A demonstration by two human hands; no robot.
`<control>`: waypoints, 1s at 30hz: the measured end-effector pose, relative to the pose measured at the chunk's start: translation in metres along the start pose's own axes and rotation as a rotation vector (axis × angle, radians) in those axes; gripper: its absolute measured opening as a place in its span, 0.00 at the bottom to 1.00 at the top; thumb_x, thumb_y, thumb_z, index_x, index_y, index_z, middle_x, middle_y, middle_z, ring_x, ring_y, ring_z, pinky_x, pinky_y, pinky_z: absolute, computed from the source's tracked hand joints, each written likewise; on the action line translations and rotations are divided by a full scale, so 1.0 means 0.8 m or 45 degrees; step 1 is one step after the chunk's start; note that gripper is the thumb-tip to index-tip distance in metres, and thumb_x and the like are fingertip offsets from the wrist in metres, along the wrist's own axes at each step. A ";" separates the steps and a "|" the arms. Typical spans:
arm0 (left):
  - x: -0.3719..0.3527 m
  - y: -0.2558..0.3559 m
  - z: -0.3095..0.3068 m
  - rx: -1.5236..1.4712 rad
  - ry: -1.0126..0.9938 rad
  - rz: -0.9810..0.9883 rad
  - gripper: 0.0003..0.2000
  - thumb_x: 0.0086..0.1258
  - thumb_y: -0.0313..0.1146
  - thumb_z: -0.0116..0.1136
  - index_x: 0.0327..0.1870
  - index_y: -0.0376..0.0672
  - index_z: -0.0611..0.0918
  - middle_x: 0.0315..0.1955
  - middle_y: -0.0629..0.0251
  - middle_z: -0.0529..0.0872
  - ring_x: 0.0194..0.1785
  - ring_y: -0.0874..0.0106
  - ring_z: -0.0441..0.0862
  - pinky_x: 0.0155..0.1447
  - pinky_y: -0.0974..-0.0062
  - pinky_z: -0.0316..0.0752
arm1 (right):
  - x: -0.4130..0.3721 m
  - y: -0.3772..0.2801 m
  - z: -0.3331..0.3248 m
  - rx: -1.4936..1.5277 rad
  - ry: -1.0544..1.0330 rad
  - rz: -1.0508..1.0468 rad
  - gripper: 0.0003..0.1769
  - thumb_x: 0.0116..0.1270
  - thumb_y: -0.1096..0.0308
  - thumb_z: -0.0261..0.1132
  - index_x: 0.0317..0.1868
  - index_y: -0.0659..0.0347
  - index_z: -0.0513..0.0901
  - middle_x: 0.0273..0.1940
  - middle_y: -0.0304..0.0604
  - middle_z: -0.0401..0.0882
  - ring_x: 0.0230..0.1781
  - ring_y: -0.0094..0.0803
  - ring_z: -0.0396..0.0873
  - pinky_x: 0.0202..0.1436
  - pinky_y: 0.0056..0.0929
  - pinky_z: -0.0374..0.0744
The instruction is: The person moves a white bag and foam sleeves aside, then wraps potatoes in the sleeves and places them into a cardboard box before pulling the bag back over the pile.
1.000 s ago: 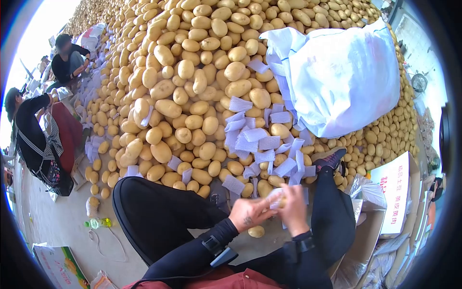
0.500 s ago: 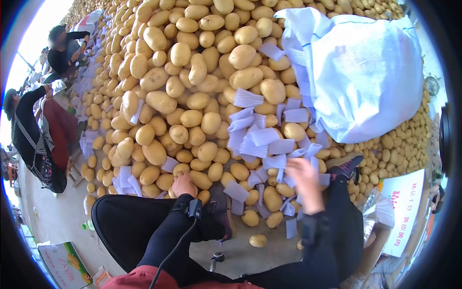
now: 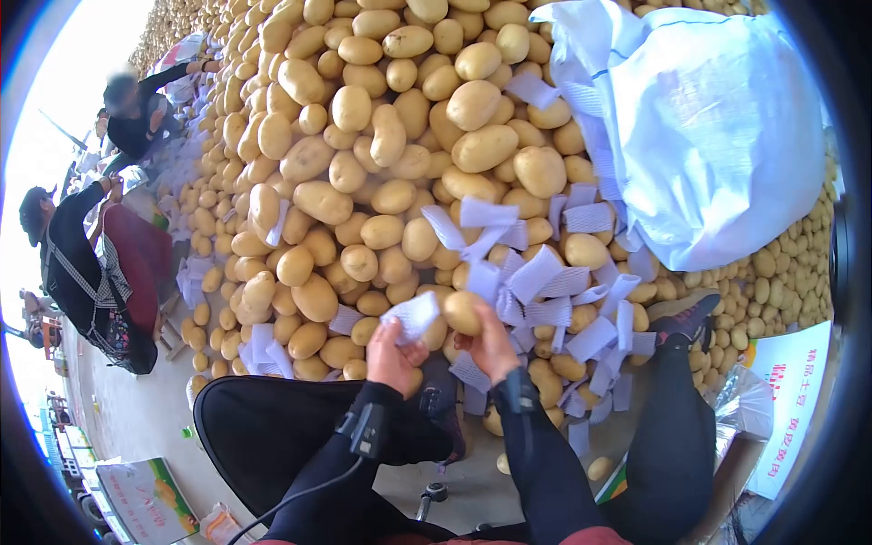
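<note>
"What has the person got hold of?"

"The left hand (image 3: 392,356) is pinched shut on a white foam sleeve (image 3: 413,315), just left of the middle of the frame. The right hand (image 3: 493,343) is cupped tight round a potato (image 3: 461,311) from below. Potato and sleeve sit side by side, almost touching, at the foot of the pile (image 3: 363,163)."

"So the potato goes into the sleeve?"

"That's how I read it. To do it well, I'd say the sleeve's mouth should be spread wide before the potato meets it. From here it looks bunched, and I can't tell whether the mouth is open at all."

"And the potato?"

"Narrow end first, I'd think, with the right fingers drawn back to the fat end so they don't get netted in. The left fingers should stretch the mesh and roll it over rather than tug, since foam like that probably tears."

"Anything in the way?"

"Loose sleeves (image 3: 554,291) lie scattered to the right of the hands, below the big white sack (image 3: 718,136) in the upper right. The slope above looks ready to roll if nudged, so I'd work clear of it, over the knees. Two other people (image 3: 86,263) are busy at the left edge, well apart."
</note>
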State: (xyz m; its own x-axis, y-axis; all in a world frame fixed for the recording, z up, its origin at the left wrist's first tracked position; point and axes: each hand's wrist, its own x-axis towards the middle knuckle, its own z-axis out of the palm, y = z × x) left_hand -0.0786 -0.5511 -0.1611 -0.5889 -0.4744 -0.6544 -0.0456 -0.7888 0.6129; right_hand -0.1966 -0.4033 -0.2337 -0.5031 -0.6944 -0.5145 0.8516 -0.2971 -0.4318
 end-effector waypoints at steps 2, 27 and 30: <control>-0.037 -0.024 0.019 -0.075 -0.192 -0.368 0.14 0.79 0.49 0.52 0.50 0.47 0.79 0.33 0.68 0.87 0.24 0.73 0.79 0.30 0.73 0.75 | -0.061 -0.010 0.009 0.567 0.078 0.100 0.30 0.71 0.40 0.56 0.61 0.55 0.78 0.48 0.44 0.83 0.41 0.38 0.83 0.45 0.38 0.84; 0.139 -0.084 -0.002 1.642 0.256 0.999 0.13 0.64 0.35 0.65 0.43 0.37 0.79 0.39 0.49 0.85 0.43 0.49 0.83 0.48 0.58 0.77 | -0.451 -0.230 -0.015 -2.074 1.661 -1.137 0.29 0.54 0.80 0.65 0.60 0.62 0.77 0.61 0.50 0.77 0.65 0.41 0.75 0.67 0.38 0.73; 0.139 -0.071 0.010 1.468 0.187 0.953 0.10 0.67 0.34 0.62 0.40 0.35 0.82 0.34 0.50 0.86 0.39 0.53 0.84 0.45 0.61 0.77 | -0.266 -0.134 0.024 -1.509 0.693 -0.395 0.19 0.62 0.73 0.65 0.55 0.66 0.82 0.45 0.46 0.87 0.45 0.31 0.85 0.50 0.29 0.81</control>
State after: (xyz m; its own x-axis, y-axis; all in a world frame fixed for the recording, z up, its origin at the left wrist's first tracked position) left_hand -0.1481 -0.5558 -0.2650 -0.6828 -0.7306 -0.0060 -0.4369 0.4018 0.8048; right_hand -0.1779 -0.2366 -0.0639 -0.8810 -0.2728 -0.3866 0.1913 0.5418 -0.8184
